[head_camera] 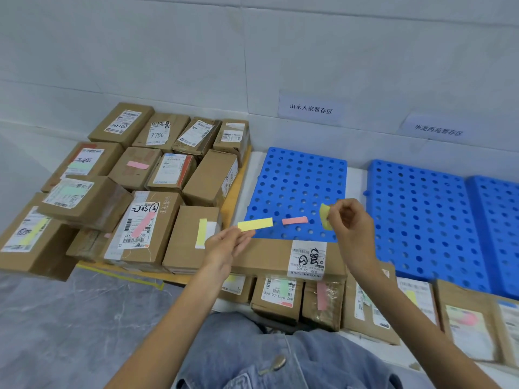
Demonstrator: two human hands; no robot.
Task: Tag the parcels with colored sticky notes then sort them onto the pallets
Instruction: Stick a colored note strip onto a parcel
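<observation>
Ahead of you stands a pale panelled wall [168,51] with two paper signs stuck low on it: one sign [310,109] above the middle, another sign [438,131] further right, both printed in dark characters. The grey floor [70,318] carries a line of yellow tape [123,276]. Your blue denim trousers [252,357] fill the bottom edge.

Head view, single: worn high, tilted forward and down over the person's lap. Near: both forearms. Middle: cardboard parcels [146,192] left, blue pallets [297,189] right. Far: pale wall [252,51]. Wide lens, edges probably bowed.
</observation>
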